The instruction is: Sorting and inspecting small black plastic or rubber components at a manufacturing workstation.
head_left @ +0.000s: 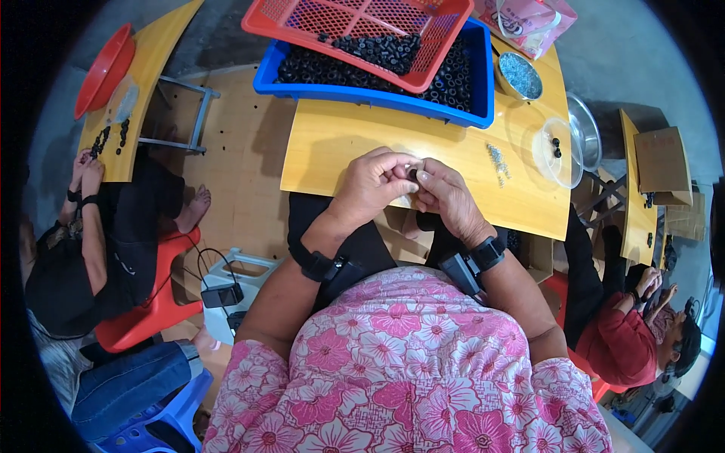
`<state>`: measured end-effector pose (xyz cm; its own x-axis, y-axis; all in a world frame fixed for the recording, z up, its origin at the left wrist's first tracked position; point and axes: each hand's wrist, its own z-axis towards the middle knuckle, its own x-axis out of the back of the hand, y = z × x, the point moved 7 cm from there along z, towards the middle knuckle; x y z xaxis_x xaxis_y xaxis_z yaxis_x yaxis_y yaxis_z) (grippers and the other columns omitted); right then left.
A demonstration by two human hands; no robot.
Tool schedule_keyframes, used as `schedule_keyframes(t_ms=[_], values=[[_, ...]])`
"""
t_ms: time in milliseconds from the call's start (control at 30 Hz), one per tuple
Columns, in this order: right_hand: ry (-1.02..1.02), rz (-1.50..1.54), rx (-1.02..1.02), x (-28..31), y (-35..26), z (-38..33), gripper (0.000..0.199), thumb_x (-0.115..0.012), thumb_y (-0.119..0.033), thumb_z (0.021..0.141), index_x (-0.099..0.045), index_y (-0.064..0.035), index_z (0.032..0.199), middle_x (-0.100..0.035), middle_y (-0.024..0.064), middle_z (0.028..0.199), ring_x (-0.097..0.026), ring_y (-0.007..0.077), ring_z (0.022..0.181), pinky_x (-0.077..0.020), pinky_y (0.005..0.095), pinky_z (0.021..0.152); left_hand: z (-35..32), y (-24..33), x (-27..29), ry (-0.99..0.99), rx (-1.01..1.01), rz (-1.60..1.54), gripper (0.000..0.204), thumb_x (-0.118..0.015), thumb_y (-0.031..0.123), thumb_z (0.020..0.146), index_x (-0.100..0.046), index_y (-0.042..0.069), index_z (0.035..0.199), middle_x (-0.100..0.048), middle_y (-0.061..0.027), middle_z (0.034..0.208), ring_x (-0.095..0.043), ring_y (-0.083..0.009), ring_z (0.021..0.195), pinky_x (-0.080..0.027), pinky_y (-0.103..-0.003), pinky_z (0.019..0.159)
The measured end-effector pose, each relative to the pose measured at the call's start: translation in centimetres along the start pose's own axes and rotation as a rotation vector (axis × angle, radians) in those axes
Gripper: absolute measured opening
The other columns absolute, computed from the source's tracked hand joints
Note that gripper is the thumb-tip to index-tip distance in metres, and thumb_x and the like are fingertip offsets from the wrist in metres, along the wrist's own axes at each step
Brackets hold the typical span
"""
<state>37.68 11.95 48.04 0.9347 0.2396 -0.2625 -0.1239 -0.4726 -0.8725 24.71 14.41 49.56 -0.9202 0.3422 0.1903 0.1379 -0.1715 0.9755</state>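
Note:
Over the near edge of the yellow table (332, 162), both of my hands meet at a small black ring-like part (412, 174). My left hand (368, 186) pinches it from one side between thumb and forefinger. From the other side, the thumb and fingers of my right hand (451, 199) are closed on it too; most of the part is hidden by fingertips. Right of my hands, a loose group of tiny clear pieces (498, 164) lies on the tabletop. A clear round lid (545, 160) beyond them carries a few black parts (557, 148).
A blue tray (362, 100) full of black rings stands at the back, with a red mesh basket (302, 34) of black parts resting over it. To its right are a bowl of tiny clear-blue pieces (519, 76) and a pink bag (532, 30). Co-workers sit at both sides.

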Motion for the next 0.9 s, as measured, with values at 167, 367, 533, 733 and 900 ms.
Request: schedule_keyframes(t_ms=[167,367,533,733,900], values=[[0.044,-0.22,0.071,0.1,-0.4,0.2,0.019,-0.046,-0.018,0.096,-0.056,-0.0029,0.1,-0.05,0.0004,0.071,-0.046,0.0067,0.057,-0.0417,0.0221,0.053,0.1,0.4,-0.1,-0.045,0.018,-0.03,0.036,-0.069,0.014,0.082,-0.062,0.003,0.115,-0.058,-0.0053,0.077,-0.054,-0.0121,0.067,-0.048,-0.026,0.063],[0.076,-0.35,0.147,0.1,-0.5,0.2,0.019,-0.045,-0.016,0.095,-0.056,-0.0031,0.104,-0.056,0.0044,0.071,-0.053,0.0082,0.055,-0.0443,0.0224,0.049,0.2,-0.6,-1.3,-0.269,0.222,-0.069,0.041,-0.061,0.022,0.091,-0.055,0.0,0.125,-0.06,-0.0026,0.09,-0.054,-0.0071,0.076,-0.048,-0.023,0.067],[0.071,-0.337,0.083,0.5,0.1,0.2,0.02,-0.045,-0.017,0.094,-0.055,-0.0044,0.106,-0.056,0.0051,0.069,-0.055,0.0082,0.052,-0.0425,0.0215,0.043,-0.1,-0.7,-1.5,-0.236,0.254,-0.174,0.041,-0.062,0.023,0.091,-0.056,0.001,0.126,-0.061,-0.002,0.092,-0.054,-0.0066,0.077,-0.049,-0.023,0.067],[0.066,-0.225,0.075,0.5,0.4,0.2,0.019,-0.046,-0.02,0.095,-0.054,-0.0055,0.104,-0.057,0.0036,0.071,-0.055,0.0076,0.054,-0.042,0.0202,0.041,0.0,-0.9,-1.5,-0.232,0.294,-0.235,0.042,-0.064,0.022,0.09,-0.055,0.001,0.126,-0.062,-0.002,0.095,-0.056,-0.0062,0.08,-0.049,-0.022,0.07],[0.049,-0.164,0.103,0.5,0.4,0.4,0.021,-0.046,-0.022,0.096,-0.054,-0.006,0.108,-0.06,0.0028,0.08,-0.057,0.0068,0.061,-0.0447,0.0186,0.047,0.4,-1.3,-1.8,-0.265,0.289,-0.336,0.043,-0.063,0.021,0.091,-0.054,0.0,0.128,-0.062,-0.002,0.096,-0.056,-0.0056,0.078,-0.049,-0.021,0.068]])
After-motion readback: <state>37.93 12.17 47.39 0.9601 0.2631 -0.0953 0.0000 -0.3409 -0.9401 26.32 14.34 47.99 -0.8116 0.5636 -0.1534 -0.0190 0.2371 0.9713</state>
